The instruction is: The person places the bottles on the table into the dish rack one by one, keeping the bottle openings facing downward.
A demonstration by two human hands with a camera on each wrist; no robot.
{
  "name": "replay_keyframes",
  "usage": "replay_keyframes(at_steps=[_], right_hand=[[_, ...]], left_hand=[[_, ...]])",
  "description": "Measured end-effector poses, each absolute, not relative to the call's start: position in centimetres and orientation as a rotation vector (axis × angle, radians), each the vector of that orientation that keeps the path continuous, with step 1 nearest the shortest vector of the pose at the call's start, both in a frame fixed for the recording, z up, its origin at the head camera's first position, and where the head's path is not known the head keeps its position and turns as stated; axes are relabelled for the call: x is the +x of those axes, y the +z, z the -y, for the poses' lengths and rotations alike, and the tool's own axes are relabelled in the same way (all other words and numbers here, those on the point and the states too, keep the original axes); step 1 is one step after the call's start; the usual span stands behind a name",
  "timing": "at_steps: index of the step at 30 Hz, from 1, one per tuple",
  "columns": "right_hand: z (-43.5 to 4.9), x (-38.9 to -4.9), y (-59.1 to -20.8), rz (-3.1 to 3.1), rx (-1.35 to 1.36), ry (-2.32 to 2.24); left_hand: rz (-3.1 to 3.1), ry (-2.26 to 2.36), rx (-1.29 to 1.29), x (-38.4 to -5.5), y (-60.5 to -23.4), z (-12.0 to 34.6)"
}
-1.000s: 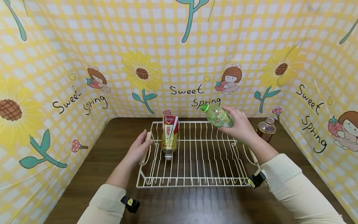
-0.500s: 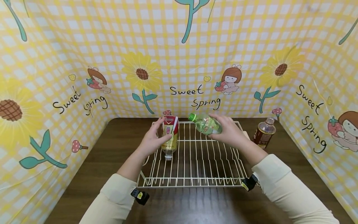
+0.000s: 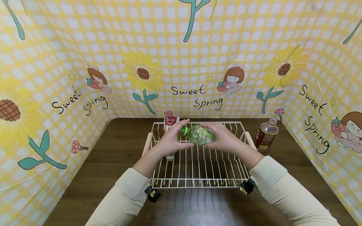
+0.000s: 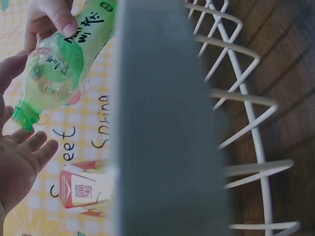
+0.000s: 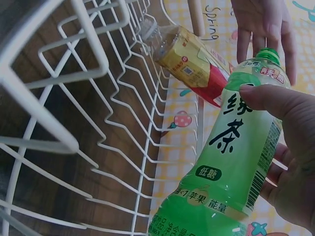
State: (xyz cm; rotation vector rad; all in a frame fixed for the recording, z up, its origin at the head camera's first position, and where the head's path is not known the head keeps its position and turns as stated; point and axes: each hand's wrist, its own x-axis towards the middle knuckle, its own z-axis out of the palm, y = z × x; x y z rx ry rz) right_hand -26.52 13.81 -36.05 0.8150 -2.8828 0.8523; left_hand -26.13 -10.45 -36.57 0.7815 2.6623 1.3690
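Note:
My right hand [image 3: 224, 138] grips a green tea bottle [image 3: 201, 135] around its body, above the wire rack [image 3: 198, 187]. The bottle lies tilted, its green cap [image 4: 25, 116] pointing left. Around the cap my left hand [image 3: 169, 141] spreads its fingers and thumb; in the left wrist view they appear apart from it. The right wrist view shows the bottle's label [image 5: 229, 130] under my right thumb. Behind my left hand, a red-and-gold bottle [image 3: 171, 120] lies in the rack, neck toward me, its middle hidden.
A brown-labelled bottle [image 3: 266, 136] without a visible cap stands right of the rack on the dark wooden table [image 3: 101, 163]. The rack has wooden handles [image 3: 250, 140] on both sides. Yellow checked cloth [image 3: 181, 56] encloses the back and sides.
My right hand has brought the green tea bottle left and toward me. From the rack's left handle, my left hand has moved right, past the red-and-gold bottle, to the green cap.

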Motion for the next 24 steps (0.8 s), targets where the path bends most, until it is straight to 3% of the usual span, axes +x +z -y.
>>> replay_keyframes(at_steps=[24], right_hand=[[-12.4, -25.8, -36.1, 2.949, 0.955, 0.733]], left_hand=[[-2.717, 1.183, 0.8, -26.1, -37.4, 10.1]])
